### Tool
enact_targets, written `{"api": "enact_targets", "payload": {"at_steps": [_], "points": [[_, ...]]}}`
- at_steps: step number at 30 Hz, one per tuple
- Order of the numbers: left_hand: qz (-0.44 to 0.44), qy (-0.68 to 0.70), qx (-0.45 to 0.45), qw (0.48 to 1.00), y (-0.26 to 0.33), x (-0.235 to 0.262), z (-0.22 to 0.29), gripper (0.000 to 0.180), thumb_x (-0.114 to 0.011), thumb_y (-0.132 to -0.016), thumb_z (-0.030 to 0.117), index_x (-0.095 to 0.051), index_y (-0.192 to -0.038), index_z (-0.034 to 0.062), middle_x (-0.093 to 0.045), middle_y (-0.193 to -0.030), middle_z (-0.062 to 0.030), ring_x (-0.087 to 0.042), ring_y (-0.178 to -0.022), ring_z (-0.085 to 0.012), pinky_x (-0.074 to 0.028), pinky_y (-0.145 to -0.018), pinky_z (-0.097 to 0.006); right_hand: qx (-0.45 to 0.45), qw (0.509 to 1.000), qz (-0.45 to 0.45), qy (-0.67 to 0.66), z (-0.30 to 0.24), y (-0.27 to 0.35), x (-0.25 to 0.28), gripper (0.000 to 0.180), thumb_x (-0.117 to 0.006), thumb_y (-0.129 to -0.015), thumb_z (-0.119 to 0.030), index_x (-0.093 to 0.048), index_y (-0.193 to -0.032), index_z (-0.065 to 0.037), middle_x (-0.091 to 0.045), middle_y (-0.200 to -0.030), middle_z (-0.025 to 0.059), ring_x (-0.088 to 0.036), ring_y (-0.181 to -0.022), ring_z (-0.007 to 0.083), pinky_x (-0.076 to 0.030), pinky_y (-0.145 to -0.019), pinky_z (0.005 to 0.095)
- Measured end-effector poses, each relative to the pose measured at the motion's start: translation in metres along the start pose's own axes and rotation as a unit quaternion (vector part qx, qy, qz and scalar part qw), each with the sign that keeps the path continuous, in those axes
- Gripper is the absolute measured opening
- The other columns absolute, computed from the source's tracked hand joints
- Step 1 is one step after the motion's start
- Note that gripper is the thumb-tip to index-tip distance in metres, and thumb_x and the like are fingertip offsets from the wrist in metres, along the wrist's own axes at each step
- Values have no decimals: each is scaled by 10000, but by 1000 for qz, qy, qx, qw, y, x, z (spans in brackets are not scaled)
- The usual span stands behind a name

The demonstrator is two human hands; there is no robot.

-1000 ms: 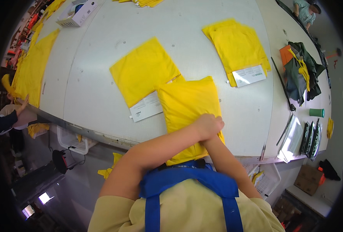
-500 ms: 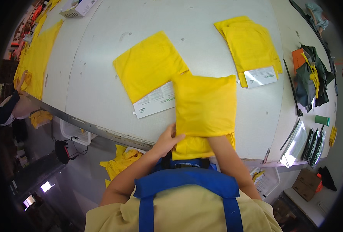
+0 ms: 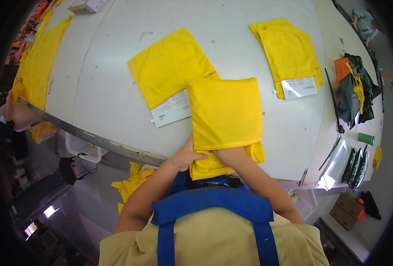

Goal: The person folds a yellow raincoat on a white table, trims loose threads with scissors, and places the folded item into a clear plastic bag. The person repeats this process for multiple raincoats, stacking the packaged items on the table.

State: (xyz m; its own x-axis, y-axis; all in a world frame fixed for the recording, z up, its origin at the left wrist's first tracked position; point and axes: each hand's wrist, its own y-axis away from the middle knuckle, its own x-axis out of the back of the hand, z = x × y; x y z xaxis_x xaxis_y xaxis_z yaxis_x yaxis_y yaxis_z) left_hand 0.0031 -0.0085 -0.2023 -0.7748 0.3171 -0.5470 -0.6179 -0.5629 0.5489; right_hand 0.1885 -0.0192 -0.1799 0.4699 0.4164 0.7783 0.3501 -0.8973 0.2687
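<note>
A folded yellow garment (image 3: 225,113) lies in front of me at the table's near edge. Its lower layer (image 3: 210,166) sticks out, creased, below the upper flap. My left hand (image 3: 185,156) grips this layer at its left side, thumb on top and the other fingers hidden behind. Under the flap's lower edge reaches my right hand (image 3: 231,156); its fingers are out of sight inside. Touching the garment's left side is another folded yellow piece (image 3: 170,66) with a white printed card (image 3: 172,111) showing at its lower edge.
Several folded yellow pieces (image 3: 289,51) are stacked at the far right with a white card (image 3: 299,88). Dark cloth (image 3: 349,99), a green roll (image 3: 366,138) and clear-wrapped packs (image 3: 356,166) occupy the right side. Another person's arm (image 3: 9,104) is by yellow fabric (image 3: 39,66) at left.
The garment has shifted slightly left. My right hand has moved left under the flap, and the lower layer is more crumpled. My left hand has shifted slightly left with it.
</note>
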Motion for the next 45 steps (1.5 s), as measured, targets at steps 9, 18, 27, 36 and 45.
{"api": "enact_targets", "payload": {"at_steps": [9,18,27,36,45], "points": [[-17,10,5,1000,19,4,-14,871,-553,-707,-117,-182,-1470,80,-363,-1431,-86,-322,-1339,-206,-237,-1104,-343,-337,795,97,-494,70,94,16,595,-707,-780,-94,-438,-1294,37,-558,-1201,119,-533,-1097,180,-426,-944,316],[-46,8,-41,998,10,1,25,760,-644,-845,233,-225,-1465,102,-366,-1439,-121,-369,-1307,-215,-278,-1090,-383,-276,805,276,-448,43,113,12,383,-645,-837,-99,-525,-1176,32,-634,-1034,115,-591,-939,159,-466,-841,292],[37,-241,-57,968,-61,-8,34,854,-642,-831,473,-256,-1436,9,-402,-1403,-185,-403,-1285,-294,-330,-1054,-403,-170,941,-119,-266,-21,132,45,312,-584,-915,-226,-569,-1144,-15,-646,-791,111,-622,-810,175,-496,-759,302],[126,-532,-70,835,-62,-48,16,750,-676,-766,456,-457,-1285,-39,-510,-1215,-252,-497,-1140,-375,-408,-978,-397,-248,907,93,-328,86,-7,74,560,-698,-793,-149,-464,-1274,18,-519,-1230,158,-531,-1104,259,-450,-918,328],[-6,-437,-164,884,-44,-58,2,516,-648,-811,362,-555,-1160,-6,-584,-1068,-210,-557,-1002,-370,-444,-876,-406,-224,906,-30,-359,69,26,113,617,-731,-721,-90,-465,-1272,-10,-590,-1089,102,-577,-1009,200,-458,-908,293]]}}
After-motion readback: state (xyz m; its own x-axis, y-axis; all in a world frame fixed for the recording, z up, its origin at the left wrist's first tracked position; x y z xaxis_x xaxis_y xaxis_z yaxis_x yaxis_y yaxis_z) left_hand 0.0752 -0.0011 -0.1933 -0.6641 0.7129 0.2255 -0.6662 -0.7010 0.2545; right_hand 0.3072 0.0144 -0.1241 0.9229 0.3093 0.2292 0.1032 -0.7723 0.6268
